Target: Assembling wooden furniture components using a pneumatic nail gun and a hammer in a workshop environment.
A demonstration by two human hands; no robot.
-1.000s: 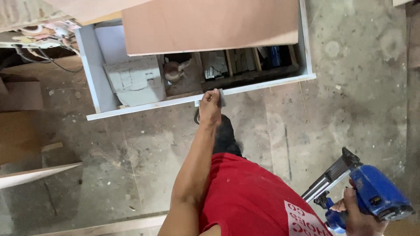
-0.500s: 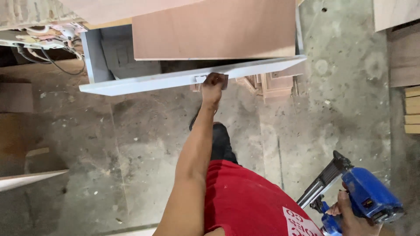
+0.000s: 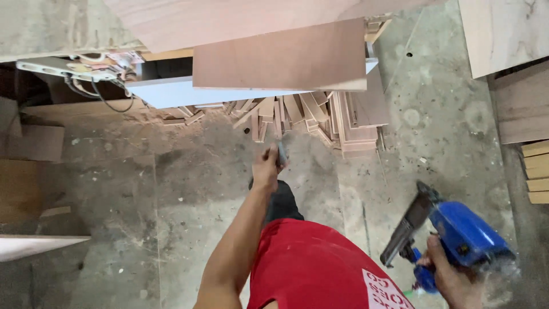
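Gripping a blue nail gun (image 3: pixel 457 237) low to the right of the red shirt (image 3: pixel 320 269), the right hand (image 3: pixel 452 280) has its fingers wrapped round the handle. Left of the nail gun, the left hand (image 3: pixel 267 167) is raised, fingers closed on what seems a small grey block (image 3: pixel 281 153), just below the stacked wood offcuts (image 3: pixel 309 117) on the floor.

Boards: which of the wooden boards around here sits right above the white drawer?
The reddish-brown board, lying flat over the white drawer under the bench. The pale boards lie at the right, beyond the scrap pile.
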